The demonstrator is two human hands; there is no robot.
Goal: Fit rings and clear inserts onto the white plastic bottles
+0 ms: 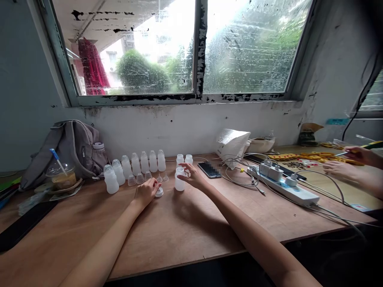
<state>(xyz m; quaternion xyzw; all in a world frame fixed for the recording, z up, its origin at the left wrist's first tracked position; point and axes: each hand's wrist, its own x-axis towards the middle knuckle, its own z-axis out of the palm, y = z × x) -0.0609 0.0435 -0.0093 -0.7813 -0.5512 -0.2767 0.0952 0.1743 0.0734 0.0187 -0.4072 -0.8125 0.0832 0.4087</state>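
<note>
My left hand (146,192) rests low over the table with curled fingers, its fingertips at the back edge of a small white bottle collar (159,193). My right hand (194,176) is at the neck of an uncapped translucent baby bottle (180,183), thumb in front and index finger behind the rim. This bottle is upright. Two more open bottles (188,159) stand just behind it. On the left, a curved row of capped baby bottles (111,181) stands upright. Several clear dome caps (140,178) and clear nipple-shaped pieces (165,177) sit in front of that row.
A phone (209,170), tangled cables (236,179) and a white power strip (287,187) lie to the right. A backpack (70,147) and a drink cup (61,175) are at left. Another person's hands (344,171) work near yellow parts (314,156) at far right.
</note>
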